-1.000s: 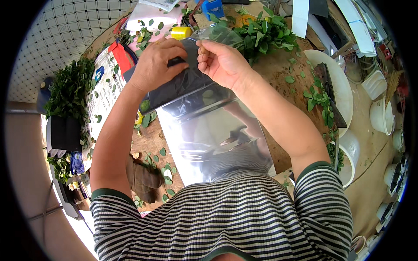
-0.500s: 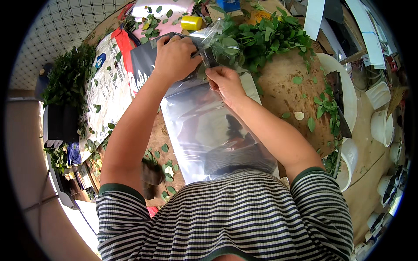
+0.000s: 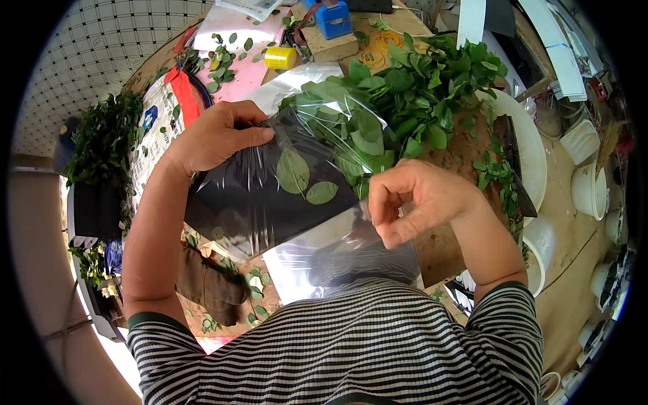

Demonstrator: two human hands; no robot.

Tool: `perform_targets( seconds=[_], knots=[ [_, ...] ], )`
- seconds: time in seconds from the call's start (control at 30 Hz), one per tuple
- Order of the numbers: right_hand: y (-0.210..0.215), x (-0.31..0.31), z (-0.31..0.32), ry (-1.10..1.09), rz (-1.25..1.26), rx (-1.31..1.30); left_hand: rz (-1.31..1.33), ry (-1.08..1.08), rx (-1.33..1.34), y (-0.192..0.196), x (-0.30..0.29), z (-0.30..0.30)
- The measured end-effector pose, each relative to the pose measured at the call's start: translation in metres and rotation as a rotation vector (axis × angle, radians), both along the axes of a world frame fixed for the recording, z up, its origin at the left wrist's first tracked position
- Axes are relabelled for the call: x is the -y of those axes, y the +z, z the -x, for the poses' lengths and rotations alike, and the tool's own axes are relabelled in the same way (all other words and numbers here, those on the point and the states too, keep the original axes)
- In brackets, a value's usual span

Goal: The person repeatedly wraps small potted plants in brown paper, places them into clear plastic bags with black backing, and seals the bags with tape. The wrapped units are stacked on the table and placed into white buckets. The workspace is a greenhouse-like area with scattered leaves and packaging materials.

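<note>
My left hand (image 3: 219, 137) is closed on the edge of a clear plastic sleeve with a black lower part (image 3: 263, 189), thumb on top. Leafy green stems (image 3: 341, 121) lie inside the sleeve, and two loose leaves show against the black. At the sleeve's right edge, my right hand (image 3: 425, 199) hovers with loosely curled fingers; a gap shows between thumb and fingers, and I see nothing held. Beneath, close to my body, lie flat clear plastic sheets (image 3: 344, 263). More cut green foliage (image 3: 439, 88) spreads to the right behind the sleeve.
A yellow tape roll (image 3: 280, 58), a blue object (image 3: 332, 20) on a block and rubber bands (image 3: 383, 49) lie at the back. Dark foliage (image 3: 104, 138) stands far left. White tubs (image 3: 589, 191) stand at the right. Loose leaves litter the wooden table (image 3: 439, 253).
The sleeve has swung toward me and left, its black part now over the clear sheets. My left hand moved left and nearer; my right hand moved right and nearer, its pinch loosened.
</note>
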State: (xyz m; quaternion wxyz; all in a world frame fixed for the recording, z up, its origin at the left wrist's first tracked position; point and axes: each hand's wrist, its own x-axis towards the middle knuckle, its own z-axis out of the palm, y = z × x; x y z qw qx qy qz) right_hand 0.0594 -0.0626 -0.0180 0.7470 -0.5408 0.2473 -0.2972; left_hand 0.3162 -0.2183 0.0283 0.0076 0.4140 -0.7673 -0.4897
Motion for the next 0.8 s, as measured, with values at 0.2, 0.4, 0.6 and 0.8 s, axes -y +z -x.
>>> perform_targets(
  seconds=[0.2, 0.4, 0.6, 0.8],
  knots=[
    [0.017, 0.094, 0.010, -0.349, 0.161, -0.181, -0.372, -0.212, 0.101, -0.087, 0.015, 0.020],
    [-0.040, 0.286, 0.050, -1.014, 0.568, -0.931, -0.103, -0.161, 0.060, -0.108, 0.024, 0.013],
    [-0.070, 0.366, 0.066, -1.022, 0.287, -0.883, -0.229, 0.061, -0.044, -0.114, 0.037, -0.033],
    [-0.040, 0.208, 0.053, -0.954, 0.165, -0.137, -0.414, 0.254, -0.186, -0.094, 0.065, -0.013]
  ],
)
